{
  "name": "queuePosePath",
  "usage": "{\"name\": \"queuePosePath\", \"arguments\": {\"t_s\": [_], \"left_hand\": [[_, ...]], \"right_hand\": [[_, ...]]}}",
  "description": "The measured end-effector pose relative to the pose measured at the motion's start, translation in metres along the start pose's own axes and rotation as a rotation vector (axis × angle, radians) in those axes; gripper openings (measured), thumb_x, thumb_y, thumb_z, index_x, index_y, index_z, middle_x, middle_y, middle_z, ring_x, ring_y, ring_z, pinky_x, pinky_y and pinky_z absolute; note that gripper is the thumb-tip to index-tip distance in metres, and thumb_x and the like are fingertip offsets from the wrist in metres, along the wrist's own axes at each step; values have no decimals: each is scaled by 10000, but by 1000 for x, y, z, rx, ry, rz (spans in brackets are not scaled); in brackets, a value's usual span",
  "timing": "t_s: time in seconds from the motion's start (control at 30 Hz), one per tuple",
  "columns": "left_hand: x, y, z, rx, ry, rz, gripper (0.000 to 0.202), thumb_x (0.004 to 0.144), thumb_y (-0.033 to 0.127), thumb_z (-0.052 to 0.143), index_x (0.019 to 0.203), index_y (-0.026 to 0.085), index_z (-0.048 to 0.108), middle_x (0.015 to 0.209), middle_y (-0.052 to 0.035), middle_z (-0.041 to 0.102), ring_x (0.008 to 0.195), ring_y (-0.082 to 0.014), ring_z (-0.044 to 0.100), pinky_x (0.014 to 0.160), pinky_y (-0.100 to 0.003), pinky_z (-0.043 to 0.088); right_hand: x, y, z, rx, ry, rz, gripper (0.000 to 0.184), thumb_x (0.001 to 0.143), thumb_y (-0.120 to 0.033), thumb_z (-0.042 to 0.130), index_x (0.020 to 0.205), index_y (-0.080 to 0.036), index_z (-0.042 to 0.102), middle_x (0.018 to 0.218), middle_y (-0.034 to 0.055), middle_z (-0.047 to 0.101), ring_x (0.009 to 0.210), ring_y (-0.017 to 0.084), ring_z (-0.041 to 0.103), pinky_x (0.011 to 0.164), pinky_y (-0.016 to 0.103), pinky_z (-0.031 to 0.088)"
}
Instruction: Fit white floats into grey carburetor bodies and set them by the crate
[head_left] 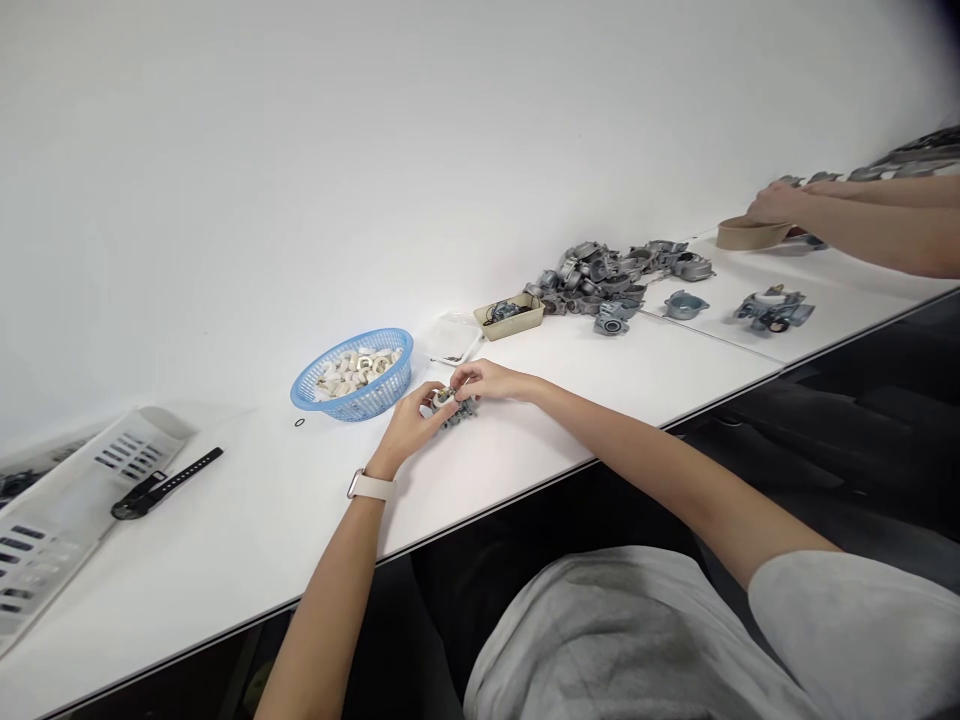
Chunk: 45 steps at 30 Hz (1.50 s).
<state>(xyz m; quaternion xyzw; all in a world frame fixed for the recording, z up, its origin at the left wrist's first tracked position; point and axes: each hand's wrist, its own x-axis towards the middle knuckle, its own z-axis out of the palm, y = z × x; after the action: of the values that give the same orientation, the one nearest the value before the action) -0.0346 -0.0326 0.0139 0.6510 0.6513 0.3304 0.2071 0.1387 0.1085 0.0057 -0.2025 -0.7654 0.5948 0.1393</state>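
Well left of the left hand (420,418), a black wristwatch (129,505) beside a white slotted basket (79,505). Well right of the right hand (480,381), a co-worker's hand (772,204) by a tan curved piece (746,236).

Single head-worn camera, facing forward and down across white table (247,560) toward wall (300,170); hands (415,420) near mid-view.

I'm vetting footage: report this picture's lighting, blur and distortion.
In the head view, light is bright and fairly even on the wall and table, but the upper right corner is dark; the white basket looks smeared; the part between left hand and right hand shows little fine detail; the sides look stretched, likely by a wide lens.
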Motion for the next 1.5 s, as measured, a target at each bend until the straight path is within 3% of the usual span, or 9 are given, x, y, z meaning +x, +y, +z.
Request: {"name": "queuePosePath", "arguments": {"t_s": [0.83, 1.5], "left_hand": [[0, 2, -1, 43, 11, 15, 451, 900, 557, 580, 1199, 226, 644, 968, -56, 711, 881, -220, 653, 749, -310, 512], [0, 2, 0, 76, 16, 25, 439, 903, 555, 574, 1195, 236, 648, 1005, -60, 714, 943, -237, 653, 739, -304, 511]], "right_hand": [[-1, -1, 1, -9, 8, 1, 235, 761, -278, 695, 966, -164, 689, 918, 34, 657, 809, 136, 593, 625, 195, 469], [-1, 3, 1, -5, 15, 9, 245, 773, -267, 690, 992, -158, 676, 936, 35, 654, 824, 135, 587, 631, 187, 459]]}}
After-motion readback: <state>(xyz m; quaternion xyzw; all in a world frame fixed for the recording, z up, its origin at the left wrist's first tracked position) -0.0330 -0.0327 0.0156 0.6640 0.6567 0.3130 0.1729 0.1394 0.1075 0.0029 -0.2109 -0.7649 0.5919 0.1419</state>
